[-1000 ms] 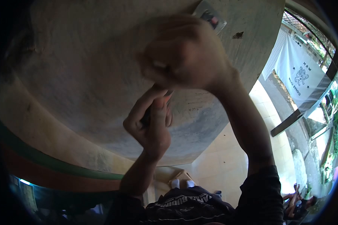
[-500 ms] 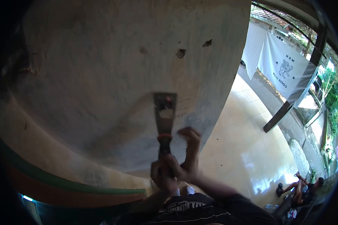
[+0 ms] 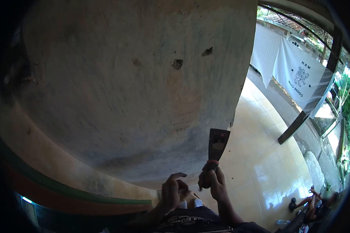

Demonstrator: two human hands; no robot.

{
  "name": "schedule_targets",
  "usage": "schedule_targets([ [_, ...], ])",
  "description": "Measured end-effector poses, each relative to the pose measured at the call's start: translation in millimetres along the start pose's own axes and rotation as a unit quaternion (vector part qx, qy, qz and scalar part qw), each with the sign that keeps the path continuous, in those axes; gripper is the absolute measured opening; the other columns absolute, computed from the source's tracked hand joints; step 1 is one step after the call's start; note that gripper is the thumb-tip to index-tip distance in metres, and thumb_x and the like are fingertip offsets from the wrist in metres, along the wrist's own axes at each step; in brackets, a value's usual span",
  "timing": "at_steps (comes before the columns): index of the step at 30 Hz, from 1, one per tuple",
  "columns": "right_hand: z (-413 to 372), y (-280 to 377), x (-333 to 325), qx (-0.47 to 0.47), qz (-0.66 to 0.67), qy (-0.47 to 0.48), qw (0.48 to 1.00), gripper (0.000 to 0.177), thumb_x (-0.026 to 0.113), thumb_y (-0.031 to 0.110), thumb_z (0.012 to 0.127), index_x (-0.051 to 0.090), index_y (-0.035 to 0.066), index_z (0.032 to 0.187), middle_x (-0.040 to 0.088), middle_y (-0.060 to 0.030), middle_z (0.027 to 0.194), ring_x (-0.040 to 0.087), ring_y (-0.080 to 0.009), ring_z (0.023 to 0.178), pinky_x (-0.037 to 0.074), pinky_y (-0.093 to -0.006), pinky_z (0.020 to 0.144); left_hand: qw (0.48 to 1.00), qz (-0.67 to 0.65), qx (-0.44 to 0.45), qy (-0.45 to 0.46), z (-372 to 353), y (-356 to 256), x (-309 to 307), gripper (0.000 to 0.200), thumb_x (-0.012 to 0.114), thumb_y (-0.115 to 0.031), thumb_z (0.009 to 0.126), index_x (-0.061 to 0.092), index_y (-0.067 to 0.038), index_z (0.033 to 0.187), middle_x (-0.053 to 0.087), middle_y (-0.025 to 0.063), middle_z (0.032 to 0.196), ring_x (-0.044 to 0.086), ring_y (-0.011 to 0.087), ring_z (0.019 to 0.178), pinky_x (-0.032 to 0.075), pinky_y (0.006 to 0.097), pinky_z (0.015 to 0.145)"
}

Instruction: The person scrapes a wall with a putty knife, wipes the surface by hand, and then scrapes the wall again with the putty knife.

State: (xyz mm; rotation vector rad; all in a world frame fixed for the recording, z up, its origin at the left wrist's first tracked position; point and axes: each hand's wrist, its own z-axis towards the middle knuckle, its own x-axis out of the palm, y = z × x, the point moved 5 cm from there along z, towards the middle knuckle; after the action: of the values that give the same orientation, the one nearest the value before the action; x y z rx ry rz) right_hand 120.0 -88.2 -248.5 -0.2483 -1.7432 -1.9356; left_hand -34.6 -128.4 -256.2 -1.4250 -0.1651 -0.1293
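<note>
Low in the view, just above the chest, the right hand [image 3: 213,184] is closed round the handle of a scraper [image 3: 217,141]. The blade stands up out of the fist, its long axis nearly upright and leaning a little to the right. I see the flat end near the lower right edge of the concrete wall [image 3: 124,85], but I cannot tell whether it touches. The left hand [image 3: 173,192] hangs just beside the right, fingers loosely spread, holding nothing and clear of the handle. A dark pit [image 3: 177,64] in the wall lies well above the blade, up and to the left.
</note>
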Motion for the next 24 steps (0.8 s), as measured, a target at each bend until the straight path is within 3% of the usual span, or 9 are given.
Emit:
schedule_targets([
  [3,-8,16,-1,0.039,0.037,0.04,0.998,0.032,0.045,0.022,0.097,0.041,-0.002,0.118,0.047,-0.0003,0.072,0.041,-0.005,0.057,0.033,-0.02,0.05,0.987,0.138,0.082,0.006,15,-28,-20,0.031,0.047,-0.028,0.095,0.053,0.0,0.105,0.05,0.0047,0.065,0.045,0.008,0.056,0.036,0.0252,0.05],
  [6,-12,16,-5,-0.028,0.025,0.069,0.997,0.052,0.053,0.022,0.092,0.03,-0.004,0.131,0.043,-0.0005,0.071,0.037,-0.0052,0.055,0.028,-0.0192,0.049,0.933,0.316,0.172,0.032,34,-81,-4,0.026,0.06,-0.019,0.085,0.051,-0.002,0.102,0.044,0.0012,0.067,0.041,0.0069,0.055,0.035,0.0249,0.05],
  [9,-6,24,-2,-0.058,0.05,0.098,0.992,0.053,0.053,0.024,0.093,0.031,-0.005,0.131,0.045,-0.0012,0.071,0.038,-0.0053,0.055,0.029,-0.0195,0.048,0.912,0.336,0.227,0.064,57,-129,16,0.03,0.063,-0.013,0.077,0.049,-0.005,0.101,0.041,-0.0006,0.07,0.037,0.0066,0.054,0.034,0.0243,0.049],
  [11,-1,24,-1,-0.065,0.058,0.109,0.99,0.053,0.053,0.024,0.093,0.032,-0.006,0.13,0.046,-0.0016,0.072,0.038,-0.0054,0.055,0.029,-0.0197,0.048,0.916,0.281,0.251,0.138,78,-152,21,0.023,0.061,-0.019,0.083,0.046,-0.008,0.098,0.044,0.0,0.074,0.036,0.0059,0.053,0.033,0.0233,0.049],
  [13,3,25,0,-0.064,0.072,0.117,0.988,0.053,0.054,0.025,0.093,0.033,-0.006,0.13,0.046,-0.002,0.072,0.039,-0.0055,0.054,0.03,-0.0199,0.047,0.985,0.014,-0.008,0.171,94,-166,25,0.023,0.057,-0.023,0.089,0.045,-0.005,0.096,0.046,0.0021,0.085,0.049,0.0077,0.075,0.038,0.0233,0.051],
  [17,14,36,12,-0.092,0.049,0.158,0.982,0.051,0.052,0.025,0.094,0.035,-0.007,0.13,0.047,-0.0032,0.071,0.039,-0.0059,0.054,0.032,-0.0197,0.047,0.969,-0.03,0.063,0.237,119,-192,33,0.031,0.052,-0.034,0.093,0.049,-0.003,0.097,0.048,0.0036,0.094,0.051,0.0107,0.08,0.041,0.0261,0.052],
  [19,16,40,19,-0.091,0.062,0.178,0.978,0.05,0.052,0.024,0.094,0.035,-0.007,0.13,0.047,-0.0034,0.071,0.04,-0.0058,0.054,0.032,-0.0196,0.047,0.972,0.039,0.182,0.143,125,-199,26,0.028,0.042,-0.033,0.098,0.05,-0.006,0.096,0.059,0.0065,0.084,0.051,0.0057,0.062,0.042,0.024,0.053],
  [22,20,42,20,-0.101,0.063,0.206,0.971,0.05,0.052,0.023,0.094,0.034,-0.007,0.13,0.047,-0.0036,0.071,0.04,-0.0059,0.054,0.032,-0.0198,0.047,0.967,-0.049,0.107,0.225,123,-203,25,0.031,0.043,-0.032,0.098,0.053,-0.003,0.105,0.06,0.0064,0.085,0.057,0.0062,0.068,0.045,0.0241,0.056],
  [24,22,40,21,-0.105,0.076,0.202,0.971,0.05,0.052,0.024,0.094,0.035,-0.007,0.129,0.048,-0.0039,0.071,0.04,-0.006,0.053,0.032,-0.02,0.047,0.979,0.04,0.122,0.155,116,-197,21,0.031,0.046,-0.032,0.097,0.053,-0.003,0.108,0.059,0.0051,0.082,0.056,0.0058,0.068,0.045,0.023,0.056],
])
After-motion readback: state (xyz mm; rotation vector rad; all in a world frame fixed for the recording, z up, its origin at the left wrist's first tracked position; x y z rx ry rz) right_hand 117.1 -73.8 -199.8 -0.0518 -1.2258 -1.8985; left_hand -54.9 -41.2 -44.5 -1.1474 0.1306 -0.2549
